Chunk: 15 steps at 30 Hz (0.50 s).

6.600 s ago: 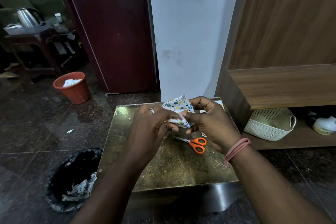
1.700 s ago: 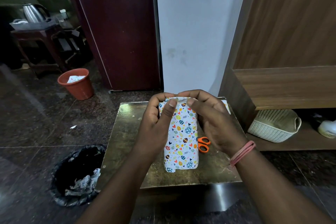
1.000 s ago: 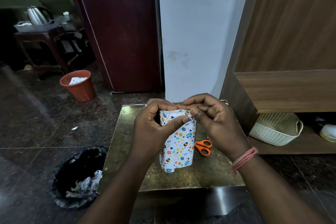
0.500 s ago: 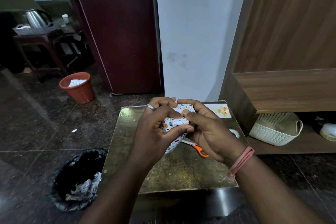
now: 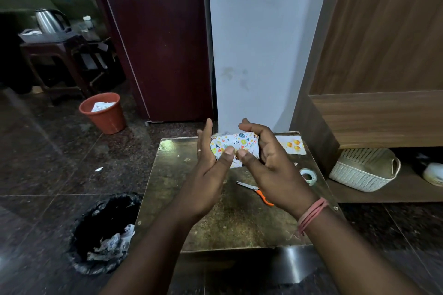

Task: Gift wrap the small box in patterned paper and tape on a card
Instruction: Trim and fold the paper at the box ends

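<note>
The small box [image 5: 236,145], wrapped in white paper with coloured egg and leaf prints, lies on its side in the air between my two hands above the gold table [image 5: 203,223]. My left hand [image 5: 211,165] presses its left end with straight fingers, thumb on the near face. My right hand [image 5: 266,163] curls round the right end, thumb pinching the front. A white card [image 5: 293,145] with orange fruit prints lies at the table's far right. The tape roll [image 5: 308,176] sits near the right edge, and the orange-handled scissors [image 5: 255,191] lie under my right hand.
A black-lined bin [image 5: 105,232] with crumpled paper stands left of the table, an orange bucket [image 5: 104,112] farther back. A white basket [image 5: 364,169] sits on the low wooden shelf at right. A maroon door and a white wall rise behind.
The box, upright on the table a second ago, has been lifted and turned on its side. My left fingers have straightened against its end; the tape roll and card have come into view.
</note>
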Motion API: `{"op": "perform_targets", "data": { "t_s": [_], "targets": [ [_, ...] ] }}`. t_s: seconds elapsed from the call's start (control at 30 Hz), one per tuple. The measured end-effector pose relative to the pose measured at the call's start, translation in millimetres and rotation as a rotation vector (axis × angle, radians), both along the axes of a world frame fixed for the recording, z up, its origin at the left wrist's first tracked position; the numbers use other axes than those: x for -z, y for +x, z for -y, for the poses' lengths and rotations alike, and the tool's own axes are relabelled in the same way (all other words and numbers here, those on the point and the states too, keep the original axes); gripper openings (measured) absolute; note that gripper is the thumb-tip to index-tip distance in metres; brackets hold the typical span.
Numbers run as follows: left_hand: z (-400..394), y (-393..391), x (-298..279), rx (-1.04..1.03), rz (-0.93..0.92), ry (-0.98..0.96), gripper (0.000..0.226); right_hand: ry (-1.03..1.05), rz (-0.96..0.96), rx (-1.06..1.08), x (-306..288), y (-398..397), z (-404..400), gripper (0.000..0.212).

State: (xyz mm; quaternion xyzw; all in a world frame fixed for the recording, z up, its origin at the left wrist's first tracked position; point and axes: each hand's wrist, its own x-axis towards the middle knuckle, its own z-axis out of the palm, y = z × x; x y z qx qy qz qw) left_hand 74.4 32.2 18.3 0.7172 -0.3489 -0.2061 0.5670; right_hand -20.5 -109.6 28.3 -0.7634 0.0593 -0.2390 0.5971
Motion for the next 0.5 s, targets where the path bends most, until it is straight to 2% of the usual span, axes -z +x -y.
{"op": "perform_targets", "data": {
  "t_s": [0.1, 0.17, 0.27, 0.37, 0.5],
  "targets": [
    [1, 7, 6, 0.078, -0.091, 0.023, 0.083, -0.112, -0.071, 0.032, 5, -2, 2, 0.058],
    [-2, 18, 11, 0.108, -0.166, -0.055, 0.092, -0.099, -0.072, 0.051, 5, -2, 2, 0.061],
    [-8, 22, 11, 0.233, -0.171, -0.090, 0.083, -0.022, -0.063, 0.066, 4, 0, 3, 0.064],
    [-13, 22, 11, 0.213, -0.106, -0.090, 0.078, 0.062, -0.033, 0.069, 4, 2, 3, 0.066],
    [-10, 14, 7, 0.107, -0.019, -0.115, 0.064, 0.144, 0.007, 0.070, 4, 3, 1, 0.059]
  ]
}}
